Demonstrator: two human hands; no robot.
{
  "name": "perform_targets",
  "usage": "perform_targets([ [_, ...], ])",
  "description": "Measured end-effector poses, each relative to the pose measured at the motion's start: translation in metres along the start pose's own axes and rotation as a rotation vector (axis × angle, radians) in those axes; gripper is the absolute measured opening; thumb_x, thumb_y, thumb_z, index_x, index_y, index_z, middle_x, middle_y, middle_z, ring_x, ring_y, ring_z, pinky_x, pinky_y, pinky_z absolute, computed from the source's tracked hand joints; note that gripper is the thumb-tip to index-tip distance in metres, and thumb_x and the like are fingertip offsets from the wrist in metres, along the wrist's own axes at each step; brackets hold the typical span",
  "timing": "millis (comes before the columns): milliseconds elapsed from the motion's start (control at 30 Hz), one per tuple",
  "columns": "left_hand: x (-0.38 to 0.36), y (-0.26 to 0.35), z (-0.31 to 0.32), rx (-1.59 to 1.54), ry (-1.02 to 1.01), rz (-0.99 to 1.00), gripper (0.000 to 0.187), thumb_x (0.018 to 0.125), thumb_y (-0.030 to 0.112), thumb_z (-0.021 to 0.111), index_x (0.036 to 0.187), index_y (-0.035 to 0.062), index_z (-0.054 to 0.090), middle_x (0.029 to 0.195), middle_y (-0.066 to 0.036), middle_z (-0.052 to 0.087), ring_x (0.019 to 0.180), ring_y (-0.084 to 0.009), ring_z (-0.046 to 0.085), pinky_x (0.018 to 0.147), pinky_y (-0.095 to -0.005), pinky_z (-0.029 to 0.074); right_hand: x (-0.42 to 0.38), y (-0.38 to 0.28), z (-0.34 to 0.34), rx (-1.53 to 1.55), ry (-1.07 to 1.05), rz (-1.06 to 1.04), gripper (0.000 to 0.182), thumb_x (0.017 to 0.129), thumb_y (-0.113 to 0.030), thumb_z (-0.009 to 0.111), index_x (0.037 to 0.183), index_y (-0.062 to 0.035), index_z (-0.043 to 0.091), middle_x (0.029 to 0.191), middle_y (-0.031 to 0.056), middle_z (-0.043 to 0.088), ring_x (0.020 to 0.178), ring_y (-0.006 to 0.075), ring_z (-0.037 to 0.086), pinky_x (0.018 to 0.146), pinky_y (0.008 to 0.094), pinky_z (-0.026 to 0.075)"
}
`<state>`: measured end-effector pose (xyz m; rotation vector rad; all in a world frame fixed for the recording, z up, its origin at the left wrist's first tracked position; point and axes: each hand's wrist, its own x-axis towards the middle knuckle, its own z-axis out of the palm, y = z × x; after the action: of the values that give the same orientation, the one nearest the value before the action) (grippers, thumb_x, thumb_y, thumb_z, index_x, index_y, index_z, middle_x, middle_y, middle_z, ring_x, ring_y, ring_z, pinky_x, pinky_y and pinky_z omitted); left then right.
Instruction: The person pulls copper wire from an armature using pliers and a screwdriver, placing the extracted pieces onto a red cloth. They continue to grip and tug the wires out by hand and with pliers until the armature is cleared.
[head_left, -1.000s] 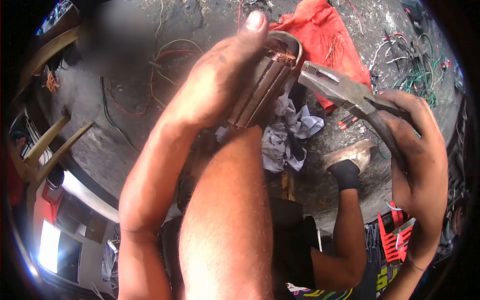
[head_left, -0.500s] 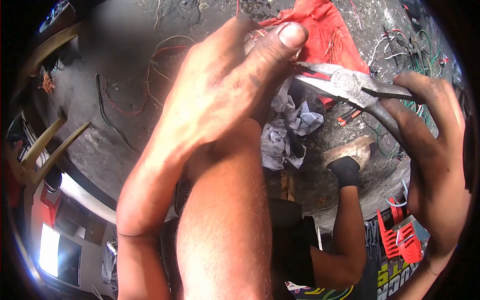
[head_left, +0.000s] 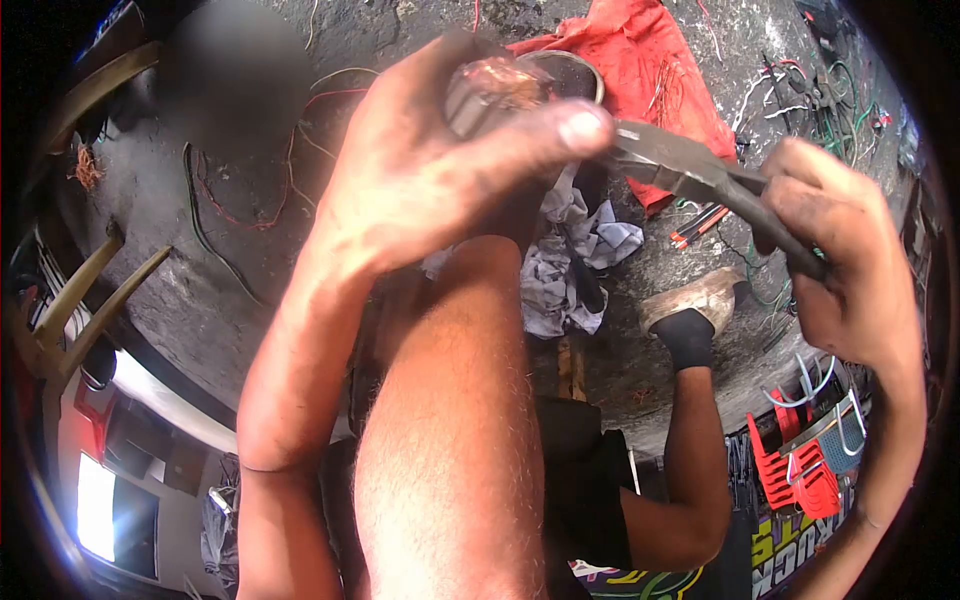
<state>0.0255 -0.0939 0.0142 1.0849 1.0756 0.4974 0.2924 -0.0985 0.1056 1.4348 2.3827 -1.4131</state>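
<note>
- The grey floor (head_left: pixel 400 25) is seen below and around both hands.
- The red cloth (head_left: pixel 650 60) is spread on the floor, beyond and between the hands.
- The left hand (head_left: pixel 430 170) is partly closed, its fingers curled about the metal core, its thumb stretched out toward the pliers.
- The right hand (head_left: pixel 840 230) is closed around the handles of the pliers.
- The slotted metal core (head_left: pixel 475 105) is held in the left hand, partly hidden by it; blurred copper windings (head_left: pixel 505 80) are exposed at its end.
- The crumpled pale cloth (head_left: pixel 560 290) is seen between the forearms.
- The pliers (head_left: pixel 700 170) are pointed at the left thumb; how far their jaws are opened cannot be told.
</note>
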Motion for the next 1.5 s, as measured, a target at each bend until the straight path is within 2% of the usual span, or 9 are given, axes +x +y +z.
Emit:
perform_targets([
  [167,-0.008,-0.005,-0.008,-0.402,-0.199,-0.199,0.082,0.087,0.067,0.051,0.130,-0.0026,0.045,0.113,-0.021,0.062,0.082,-0.0308,0.069,0.071,-0.0370,0.059,-0.012,0.004,0.026,0.287,0.143,-0.042,0.020,0.053,0.010,0.047,0.072,0.0027,0.052,0.068,0.0137,0.049,0.058,0.0297,0.050,0.051,0.0362,0.037],
  [233,-0.010,0.000,0.009,-0.898,0.218,-0.284,0.086,0.086,0.071,0.047,0.132,-0.0023,0.044,0.115,-0.022,0.062,0.081,-0.0315,0.069,0.071,-0.0403,0.059,-0.015,0.001,0.026,0.235,0.067,0.065,0.020,0.053,0.009,0.049,0.070,0.0016,0.055,0.067,0.0144,0.048,0.059,0.0327,0.051,0.052,0.0378,0.039],
  [267,-0.010,-0.004,0.008,-0.898,0.218,-0.283,0.086,0.086,0.071,0.047,0.132,-0.0023,0.044,0.115,-0.022,0.062,0.081,-0.0315,0.069,0.071,-0.0403,0.059,-0.019,0.003,0.034,0.290,0.116,0.052,0.019,0.053,0.008,0.049,0.069,0.0010,0.055,0.068,0.0146,0.049,0.060,0.0328,0.052,0.053,0.0374,0.040],
  [333,-0.011,-0.016,0.004,-1.090,-0.266,-0.201,0.085,0.087,0.071,0.045,0.130,-0.0016,0.046,0.110,-0.020,0.063,0.081,-0.0284,0.069,0.072,-0.0396,0.059,-0.021,0.004,0.038,0.346,0.167,0.039,0.018,0.052,0.007,0.050,0.068,0.0005,0.055,0.069,0.0148,0.050,0.061,0.0328,0.053,0.054,0.0371,0.041],
  [367,-0.012,-0.016,0.003,-1.102,-0.287,-0.204,0.084,0.087,0.071,0.045,0.130,-0.0016,0.047,0.110,-0.020,0.063,0.081,-0.0282,0.069,0.072,-0.0395,0.059,-0.021,0.002,0.037,0.333,0.158,0.022,0.018,0.053,0.006,0.051,0.069,0.0004,0.056,0.070,0.0152,0.051,0.062,0.0332,0.054,0.055,0.0368,0.043],
  [733,-0.010,0.013,0.010,-0.921,-0.001,-0.193,0.082,0.087,0.071,0.045,0.126,-0.0013,0.050,0.104,-0.018,0.064,0.079,-0.0259,0.068,0.070,-0.0378,0.058,-0.029,-0.007,0.041,0.156,0.261,0.019,0.017,0.055,0.008,0.050,0.071,0.0013,0.055,0.076,0.0143,0.054,0.065,0.0268,0.055,0.056,0.0331,0.042],
  [967,-0.010,0.019,0.010,-0.810,0.048,-0.173,0.081,0.088,0.071,0.044,0.123,-0.0011,0.052,0.101,-0.017,0.065,0.078,-0.0246,0.068,0.069,-0.0368,0.058,-0.026,-0.024,0.032,0.019,0.233,0.109,0.026,0.067,0.012,0.056,0.092,0.0059,0.063,0.093,0.0184,0.059,0.080,0.0304,0.060,0.072,0.0334,0.048],
  [1233,0.000,0.004,0.008,-0.022,0.112,0.003,0.069,0.090,0.068,0.046,0.106,0.0013,0.060,0.081,-0.008,0.064,0.069,-0.0166,0.064,0.060,-0.0262,0.050,-0.023,-0.026,0.026,-0.003,0.208,0.149,0.031,0.066,0.011,0.055,0.096,0.0053,0.064,0.101,0.0205,0.058,0.090,0.0319,0.061,0.081,0.0340,0.047],
  [1500,0.004,-0.002,0.003,0.109,0.117,0.060,0.058,0.088,0.059,0.058,0.102,0.0028,0.060,0.079,-0.004,0.059,0.069,-0.0102,0.055,0.060,-0.0244,0.045,-0.014,-0.009,0.024,0.016,0.146,0.059,0.028,0.063,0.009,0.056,0.092,0.0076,0.058,0.095,0.0215,0.056,0.081,0.0344,0.058,0.072,0.0351,0.046],
])
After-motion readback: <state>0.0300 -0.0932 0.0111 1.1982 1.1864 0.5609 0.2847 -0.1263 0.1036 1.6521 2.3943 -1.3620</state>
